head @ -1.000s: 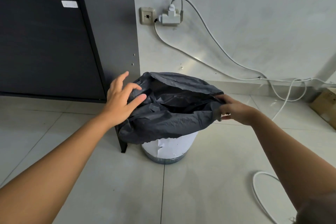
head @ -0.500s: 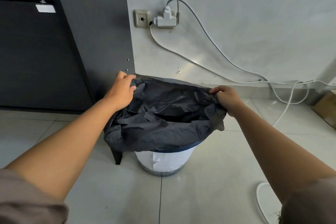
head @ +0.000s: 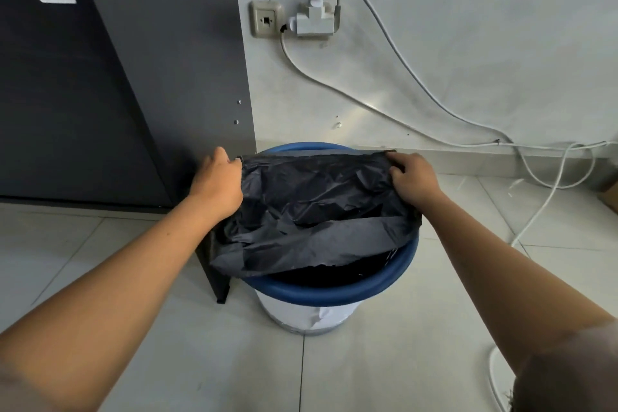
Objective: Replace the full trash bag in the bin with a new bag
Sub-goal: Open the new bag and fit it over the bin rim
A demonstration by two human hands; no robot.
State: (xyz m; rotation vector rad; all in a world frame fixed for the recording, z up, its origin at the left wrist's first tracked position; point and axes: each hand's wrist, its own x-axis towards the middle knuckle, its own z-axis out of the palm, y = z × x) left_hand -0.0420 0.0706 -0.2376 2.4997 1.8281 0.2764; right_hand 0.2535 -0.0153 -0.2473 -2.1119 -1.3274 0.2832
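While I hold the black trash bag (head: 317,211) stretched flat over the mouth of the blue-rimmed bin (head: 334,291), which stands on the tiled floor (head: 368,361) beside a dark cabinet (head: 150,77), I judge the step in hand to be fitting the new liner. My left hand (head: 219,184) pinches one top corner, its fingers (head: 234,161) curled over the hem. My right hand (head: 413,179) pinches the other corner, fingers (head: 395,170) bunched on the plastic.

The taut edge lies along the far rim. The near edge hangs loose above the opening, and the front of the rim is bare. Next, I reckon, the mouth must be opened and folded down over the rim all round without tearing.

I count one bin, one bag, two hands, one wall socket (head: 266,18) and one adapter (head: 314,22). I cannot see a full bag.
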